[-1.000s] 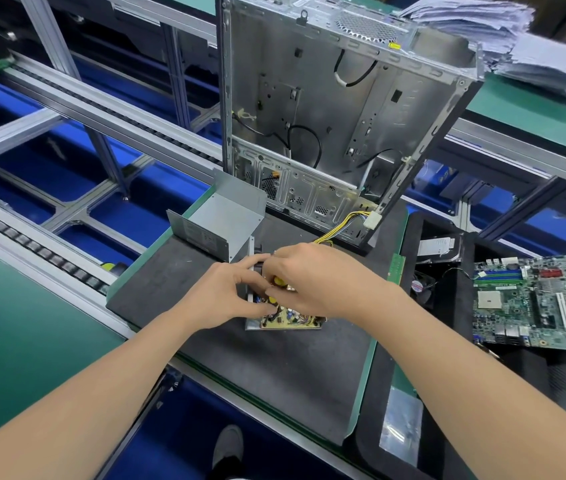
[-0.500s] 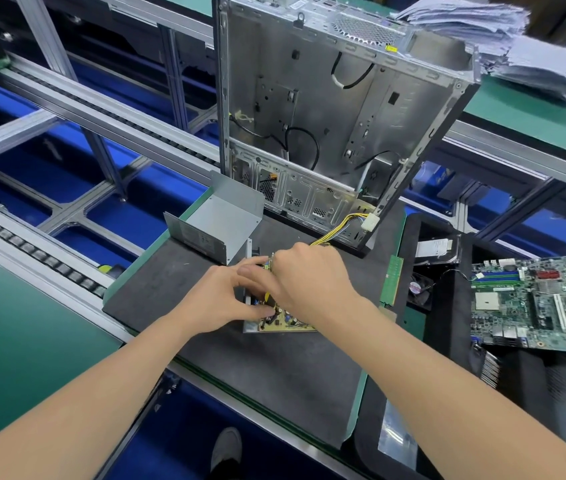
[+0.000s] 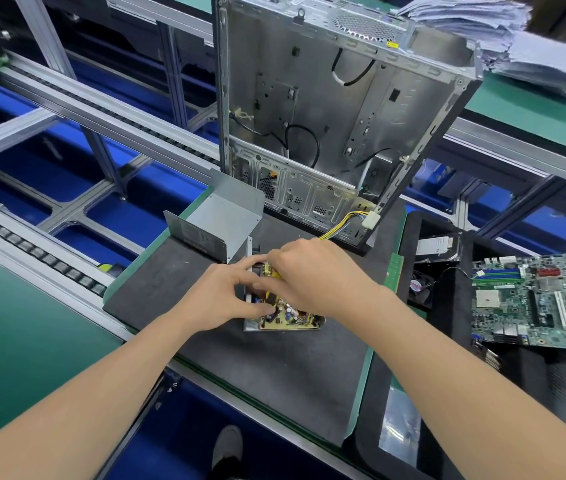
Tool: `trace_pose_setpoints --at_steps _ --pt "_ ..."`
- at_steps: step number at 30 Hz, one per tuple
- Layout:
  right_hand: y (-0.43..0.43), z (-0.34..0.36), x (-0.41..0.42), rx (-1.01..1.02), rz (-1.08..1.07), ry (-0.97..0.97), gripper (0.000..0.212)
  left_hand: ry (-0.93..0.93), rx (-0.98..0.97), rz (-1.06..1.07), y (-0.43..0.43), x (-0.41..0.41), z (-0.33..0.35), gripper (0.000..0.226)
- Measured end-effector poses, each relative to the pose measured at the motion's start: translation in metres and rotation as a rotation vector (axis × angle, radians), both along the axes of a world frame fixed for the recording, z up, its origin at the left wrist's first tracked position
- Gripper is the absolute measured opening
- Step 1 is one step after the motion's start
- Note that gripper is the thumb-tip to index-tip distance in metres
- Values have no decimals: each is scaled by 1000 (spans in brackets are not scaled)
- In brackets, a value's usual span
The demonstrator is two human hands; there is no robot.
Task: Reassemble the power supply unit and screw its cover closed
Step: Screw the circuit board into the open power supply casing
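Tan power supply board [image 3: 292, 319], left hand [image 3: 222, 299] gripping its edge, right hand [image 3: 319, 275] clutching its top

Black mat [image 3: 274, 368] under case [image 3: 326, 116], cover [image 3: 226, 220], board [image 3: 288, 318]

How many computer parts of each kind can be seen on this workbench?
Metal shells: 2, computer case and grey cover
Circuit boards: 2, power supply board and motherboard
Memory stick: 1
Fan: 1
Hard drive: 1
Total: 7
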State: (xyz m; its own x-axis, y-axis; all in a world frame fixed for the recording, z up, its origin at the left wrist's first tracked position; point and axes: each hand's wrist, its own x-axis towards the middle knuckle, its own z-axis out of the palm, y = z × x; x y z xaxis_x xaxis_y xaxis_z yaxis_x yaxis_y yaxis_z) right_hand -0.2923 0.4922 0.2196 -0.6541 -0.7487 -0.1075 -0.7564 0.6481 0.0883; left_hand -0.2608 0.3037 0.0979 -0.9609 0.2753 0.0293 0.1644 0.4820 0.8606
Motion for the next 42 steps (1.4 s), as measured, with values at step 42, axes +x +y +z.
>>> trace_pose_setpoints --at_steps 42 --pt "26 -18 4 -326 -362 -301 27 25 183 34 -3 -3 2 27"
